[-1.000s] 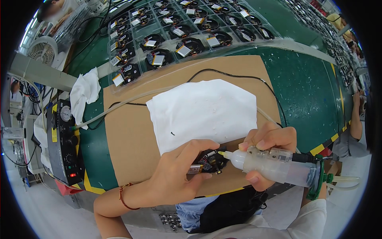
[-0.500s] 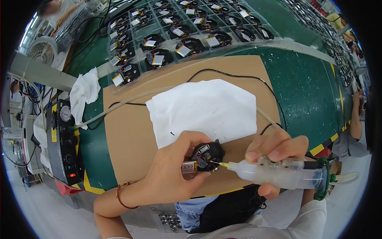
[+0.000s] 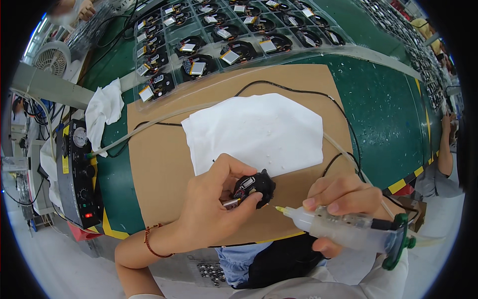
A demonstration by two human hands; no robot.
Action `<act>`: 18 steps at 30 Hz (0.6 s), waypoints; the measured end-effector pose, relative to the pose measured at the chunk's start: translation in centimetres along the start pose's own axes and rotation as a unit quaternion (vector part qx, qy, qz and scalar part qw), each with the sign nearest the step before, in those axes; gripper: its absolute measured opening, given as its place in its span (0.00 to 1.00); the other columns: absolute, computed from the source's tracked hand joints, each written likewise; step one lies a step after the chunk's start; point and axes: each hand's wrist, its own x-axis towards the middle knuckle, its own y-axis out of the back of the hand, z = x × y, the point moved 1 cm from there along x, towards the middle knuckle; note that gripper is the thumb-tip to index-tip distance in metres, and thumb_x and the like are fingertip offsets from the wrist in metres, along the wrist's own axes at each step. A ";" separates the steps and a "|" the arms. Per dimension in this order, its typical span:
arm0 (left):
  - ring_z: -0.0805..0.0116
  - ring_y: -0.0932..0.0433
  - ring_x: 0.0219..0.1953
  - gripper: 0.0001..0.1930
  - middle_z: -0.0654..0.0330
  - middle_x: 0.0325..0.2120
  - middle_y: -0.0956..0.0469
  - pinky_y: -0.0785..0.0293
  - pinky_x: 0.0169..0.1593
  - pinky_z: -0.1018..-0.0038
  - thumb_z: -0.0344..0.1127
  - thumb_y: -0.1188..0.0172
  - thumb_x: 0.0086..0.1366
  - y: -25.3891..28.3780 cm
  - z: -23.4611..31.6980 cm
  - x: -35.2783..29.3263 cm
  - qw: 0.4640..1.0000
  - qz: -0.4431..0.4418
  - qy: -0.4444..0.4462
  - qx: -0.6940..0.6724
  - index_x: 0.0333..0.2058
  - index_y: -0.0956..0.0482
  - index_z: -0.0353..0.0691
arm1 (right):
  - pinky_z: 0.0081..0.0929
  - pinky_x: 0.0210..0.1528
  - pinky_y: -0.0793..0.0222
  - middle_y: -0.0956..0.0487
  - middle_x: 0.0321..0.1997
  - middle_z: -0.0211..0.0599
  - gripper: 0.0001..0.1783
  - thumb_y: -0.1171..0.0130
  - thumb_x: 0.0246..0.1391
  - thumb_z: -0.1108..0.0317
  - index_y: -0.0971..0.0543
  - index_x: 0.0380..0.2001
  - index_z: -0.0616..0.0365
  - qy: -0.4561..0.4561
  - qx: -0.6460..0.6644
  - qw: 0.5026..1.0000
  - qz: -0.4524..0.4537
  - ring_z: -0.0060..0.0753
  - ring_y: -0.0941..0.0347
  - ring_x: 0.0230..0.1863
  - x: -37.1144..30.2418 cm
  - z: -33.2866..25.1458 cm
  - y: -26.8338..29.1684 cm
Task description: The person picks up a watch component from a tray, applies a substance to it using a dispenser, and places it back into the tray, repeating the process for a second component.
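Small black electronic assembly (image 3: 251, 187) is pinched between thumb and fingers of left hand (image 3: 211, 204), above brown cardboard mat (image 3: 159, 164), at 6 o'clock from white cloth (image 3: 254, 132). Glue syringe (image 3: 343, 230) is gripped by right hand (image 3: 343, 199), yellow tip just beside the assembly at its 4 o'clock, not touching

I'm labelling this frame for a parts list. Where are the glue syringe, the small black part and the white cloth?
glue syringe (image 3: 343, 230): head view, clear barrel.
small black part (image 3: 255, 185): head view, round body.
white cloth (image 3: 259, 130): head view, bare middle.
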 end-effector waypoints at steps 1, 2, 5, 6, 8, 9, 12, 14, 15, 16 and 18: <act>0.77 0.24 0.28 0.15 0.55 0.26 0.23 0.27 0.30 0.81 0.23 0.40 0.53 0.2 0.0 -0.2 1.000 0.007 0.014 0.008 0.38 0.34 0.33 | 0.22 0.18 0.32 0.29 0.25 0.40 0.27 0.29 0.34 0.66 0.33 0.33 0.66 0.023 0.006 0.999 0.032 0.35 0.27 0.21 -0.2 0.5 -0.5; 0.77 0.24 0.28 0.15 0.55 0.26 0.23 0.27 0.30 0.81 0.23 0.40 0.53 0.3 -0.2 -0.3 1.000 0.010 0.021 0.011 0.38 0.34 0.33 | 0.22 0.18 0.32 0.29 0.25 0.40 0.27 0.29 0.34 0.66 0.33 0.33 0.66 0.021 0.014 0.999 0.033 0.35 0.27 0.21 0.0 0.7 -0.5; 0.79 0.25 0.25 0.14 0.56 0.23 0.24 0.29 0.26 0.82 0.23 0.40 0.53 0.3 -0.4 -0.2 1.000 0.013 0.002 0.026 0.37 0.34 0.33 | 0.21 0.15 0.35 0.29 0.25 0.39 0.27 0.30 0.34 0.66 0.34 0.34 0.64 0.012 -0.032 0.997 -0.071 0.33 0.29 0.19 0.7 0.5 -0.5; 0.79 0.25 0.24 0.14 0.57 0.22 0.24 0.29 0.25 0.82 0.23 0.40 0.53 0.2 -0.4 -0.2 1.000 0.015 -0.002 0.025 0.37 0.34 0.33 | 0.21 0.14 0.36 0.29 0.25 0.39 0.27 0.30 0.34 0.66 0.34 0.35 0.63 0.022 -0.043 0.997 -0.054 0.32 0.29 0.18 0.5 0.6 -0.8; 0.79 0.26 0.23 0.14 0.57 0.22 0.24 0.30 0.24 0.82 0.23 0.40 0.53 0.2 -0.4 -0.1 1.000 0.017 -0.005 0.023 0.37 0.34 0.33 | 0.21 0.13 0.37 0.29 0.25 0.39 0.27 0.30 0.34 0.66 0.35 0.35 0.62 0.032 -0.054 0.997 -0.036 0.31 0.30 0.18 0.3 0.7 -1.0; 0.79 0.26 0.22 0.14 0.58 0.21 0.25 0.31 0.24 0.82 0.23 0.40 0.53 0.2 -0.5 -0.1 1.000 0.015 -0.007 0.024 0.37 0.34 0.33 | 0.21 0.13 0.38 0.29 0.25 0.39 0.27 0.30 0.34 0.67 0.35 0.36 0.62 0.030 -0.059 0.997 -0.039 0.30 0.31 0.17 0.3 0.7 -1.0; 0.79 0.27 0.21 0.14 0.58 0.21 0.25 0.31 0.24 0.82 0.23 0.40 0.53 0.2 -0.1 -0.1 1.000 0.016 0.013 0.021 0.37 0.34 0.33 | 0.21 0.12 0.40 0.30 0.24 0.38 0.27 0.31 0.34 0.67 0.35 0.36 0.62 0.028 -0.062 0.997 -0.037 0.29 0.32 0.16 0.2 0.9 -1.1; 0.80 0.27 0.21 0.14 0.58 0.20 0.25 0.31 0.24 0.82 0.23 0.40 0.53 0.1 0.1 -0.1 0.999 0.017 0.032 0.016 0.37 0.34 0.33 | 0.21 0.12 0.40 0.30 0.24 0.38 0.27 0.31 0.34 0.67 0.35 0.36 0.62 0.028 -0.062 0.997 -0.034 0.28 0.33 0.16 0.2 1.0 -1.3; 0.80 0.27 0.21 0.14 0.58 0.20 0.25 0.31 0.23 0.82 0.23 0.40 0.53 0.1 0.0 -0.1 0.999 0.017 0.030 0.019 0.37 0.34 0.34 | 0.21 0.11 0.41 0.30 0.24 0.37 0.26 0.31 0.35 0.68 0.35 0.36 0.62 0.034 -0.063 0.997 -0.029 0.28 0.34 0.15 0.1 1.0 -1.4; 0.80 0.27 0.20 0.14 0.58 0.19 0.25 0.32 0.23 0.82 0.23 0.40 0.53 0.2 0.0 -0.1 0.999 0.017 0.029 0.022 0.37 0.34 0.34 | 0.20 0.11 0.42 0.30 0.23 0.37 0.26 0.32 0.35 0.68 0.35 0.36 0.62 0.040 -0.064 0.997 -0.025 0.28 0.34 0.15 0.1 1.1 -1.5; 0.80 0.28 0.20 0.14 0.59 0.19 0.25 0.32 0.23 0.82 0.23 0.40 0.53 0.2 0.0 -0.1 0.999 0.018 0.033 0.025 0.37 0.33 0.34 | 0.20 0.11 0.42 0.30 0.24 0.37 0.26 0.32 0.35 0.68 0.35 0.36 0.62 0.043 -0.068 0.996 -0.024 0.28 0.34 0.15 0.0 1.2 -1.5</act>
